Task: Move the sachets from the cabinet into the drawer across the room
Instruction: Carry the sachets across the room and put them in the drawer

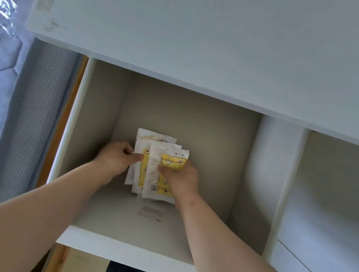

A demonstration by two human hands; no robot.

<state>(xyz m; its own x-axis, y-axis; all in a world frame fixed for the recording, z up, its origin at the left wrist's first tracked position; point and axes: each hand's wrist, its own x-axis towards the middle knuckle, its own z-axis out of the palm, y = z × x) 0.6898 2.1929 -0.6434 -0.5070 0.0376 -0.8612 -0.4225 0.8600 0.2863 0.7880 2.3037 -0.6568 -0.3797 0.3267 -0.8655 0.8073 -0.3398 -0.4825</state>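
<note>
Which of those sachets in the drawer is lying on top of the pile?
The rightmost sachet, pinched by the right hand; it overlaps the other sachets, which peek out behind and leftwards.

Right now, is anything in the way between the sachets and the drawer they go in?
Nothing visible. The drawer is pulled open, and the left hand and right hand hold the sachets already inside it.

you have one view: your head camera looks steeply down and forward from close above the drawer (96, 122), which frames your left hand (116, 157) and right hand (182, 179) near the centre.
</note>
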